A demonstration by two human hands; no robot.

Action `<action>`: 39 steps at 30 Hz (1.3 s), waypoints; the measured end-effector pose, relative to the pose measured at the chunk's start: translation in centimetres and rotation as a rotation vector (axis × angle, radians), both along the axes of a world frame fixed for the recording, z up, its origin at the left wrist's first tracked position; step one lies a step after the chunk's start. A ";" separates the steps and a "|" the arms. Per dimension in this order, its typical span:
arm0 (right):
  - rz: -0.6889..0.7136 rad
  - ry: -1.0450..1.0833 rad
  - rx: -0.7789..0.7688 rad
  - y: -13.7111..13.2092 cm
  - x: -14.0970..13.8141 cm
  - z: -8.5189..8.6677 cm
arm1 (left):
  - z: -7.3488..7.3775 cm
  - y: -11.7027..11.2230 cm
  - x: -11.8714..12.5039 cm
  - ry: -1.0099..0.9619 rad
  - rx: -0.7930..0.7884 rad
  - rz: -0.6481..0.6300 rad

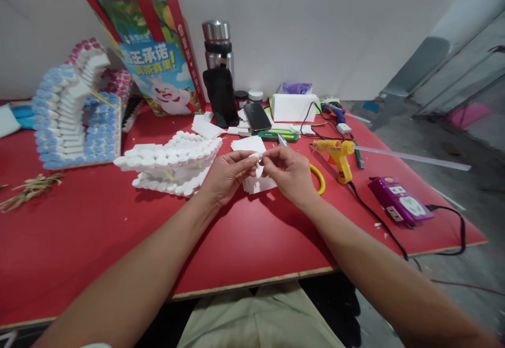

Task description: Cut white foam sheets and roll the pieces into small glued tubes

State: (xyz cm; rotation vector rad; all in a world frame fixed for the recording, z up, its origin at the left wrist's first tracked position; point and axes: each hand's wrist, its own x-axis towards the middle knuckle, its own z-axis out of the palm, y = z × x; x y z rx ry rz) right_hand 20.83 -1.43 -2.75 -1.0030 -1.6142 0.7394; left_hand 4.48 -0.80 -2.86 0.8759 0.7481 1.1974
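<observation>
My left hand point(232, 172) is closed in a pinch on a small white piece point(257, 155), perhaps folded or rolled paper. The fingertips of my right hand point(288, 172) meet at the other side of this piece, also pinched. Beneath both hands lie white paper sheets point(258, 184) on the red table. Scissors with a yellow handle point(319, 178) rest partly hidden under my right hand. Left of my hands stands a white model built of many small rolled-looking pieces point(169, 159).
A yellow glue gun point(335, 153) with a clear stick and a purple power strip point(400, 201) lie on the right, cords trailing. Behind are phones point(257, 116), a green cutter point(278, 135), a steel flask point(216, 43) and a bag point(158, 64). A blue-white model point(79, 116) stands left.
</observation>
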 end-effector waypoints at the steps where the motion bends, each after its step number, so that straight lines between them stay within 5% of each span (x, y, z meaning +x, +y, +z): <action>1: -0.003 -0.011 0.014 0.0 0.0 0.0 | 0.0 0.0 0.0 0.009 0.013 0.006; 15: -0.008 -0.238 0.334 -0.6 0.7 0.2 | -0.2 -0.6 0.0 0.133 0.122 0.036; 32: 0.072 -0.196 0.227 -1.1 0.5 0.6 | 0.5 -0.8 -0.7 0.248 0.182 -0.028; 39: 0.104 -0.202 0.225 -1.1 0.5 0.4 | 0.7 -1.0 -0.6 0.276 0.206 0.041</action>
